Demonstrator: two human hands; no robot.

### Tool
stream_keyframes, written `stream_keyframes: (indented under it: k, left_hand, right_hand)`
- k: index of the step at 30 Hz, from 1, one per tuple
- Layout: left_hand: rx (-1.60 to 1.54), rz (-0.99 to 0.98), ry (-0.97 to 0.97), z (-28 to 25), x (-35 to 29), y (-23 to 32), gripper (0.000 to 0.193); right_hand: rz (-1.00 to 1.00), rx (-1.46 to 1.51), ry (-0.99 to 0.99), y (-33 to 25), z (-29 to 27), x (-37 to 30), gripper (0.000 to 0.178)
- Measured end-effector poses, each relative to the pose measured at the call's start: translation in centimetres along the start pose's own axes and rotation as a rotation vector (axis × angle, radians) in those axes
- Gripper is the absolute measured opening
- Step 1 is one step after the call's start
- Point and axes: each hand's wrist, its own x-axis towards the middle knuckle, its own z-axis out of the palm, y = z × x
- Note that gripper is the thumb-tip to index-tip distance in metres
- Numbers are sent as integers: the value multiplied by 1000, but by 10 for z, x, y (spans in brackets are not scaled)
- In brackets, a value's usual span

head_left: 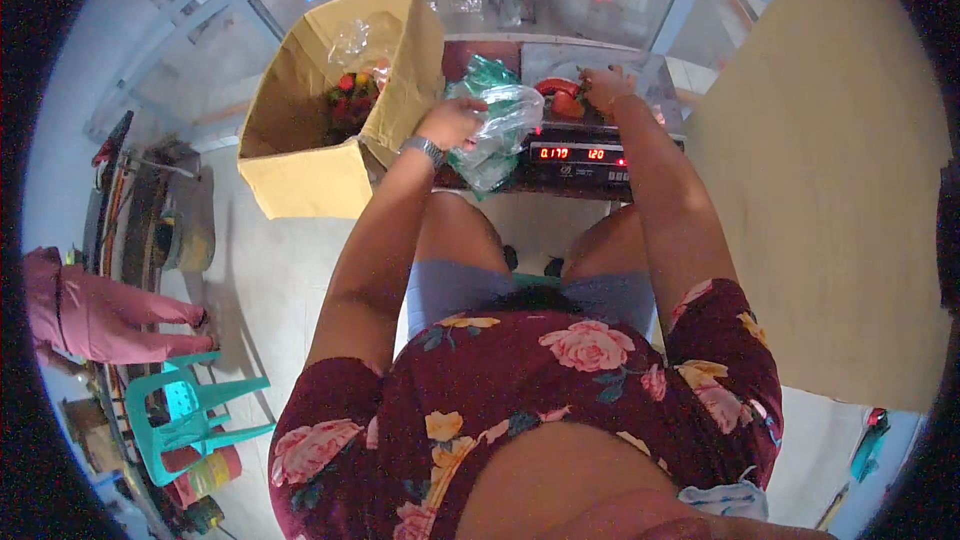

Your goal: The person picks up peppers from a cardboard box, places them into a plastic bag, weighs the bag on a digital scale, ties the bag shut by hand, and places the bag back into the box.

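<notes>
My left hand (453, 124) is closed on the edge of a clear plastic bag (512, 110), beside the cardboard box. The bag lies over other green-tinted plastic bags (487, 72), hanging partly off the front edge. My right hand (607, 92) reaches over a digital scale (578, 172) with a lit red display. Its curled fingers are at red peppers (567, 103) on the scale's metal plate, and they seem to grip one by its green stem end. The palm hides part of what they hold.
A tall open cardboard box (300, 175) at the left contains more red peppers (352, 100) and crumpled plastic. A large tan panel (820, 200) borders the right side. Far left stand a green plastic chair (165, 420) and a person in pink clothes (110, 315).
</notes>
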Motion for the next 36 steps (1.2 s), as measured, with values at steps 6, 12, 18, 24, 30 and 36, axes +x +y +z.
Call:
stream_keyframes:
  k: [6,12,18,24,30,36]
  left_hand:
    - [-187,-137,56,9,12,4,37]
    - [159,-50,-6,17,17,3,39]
    - [294,-31,20,29,17,42,50]
    - [480,68,50,13,11,55,47]
    - [572,229,-95,-38,10,63,39]
    - [623,502,-247,-51,12,65,32]
  right_hand:
    - [-9,45,171,11,9,7,34]
    - [-165,461,484,10,-20,0,38]
    - [-216,1539,335,-20,-68,-54,38]
    - [-751,736,295,-59,-74,-70,35]
    - [-621,261,272,-90,-55,-83,35]
    - [-680,60,-54,-97,-72,-93,29]
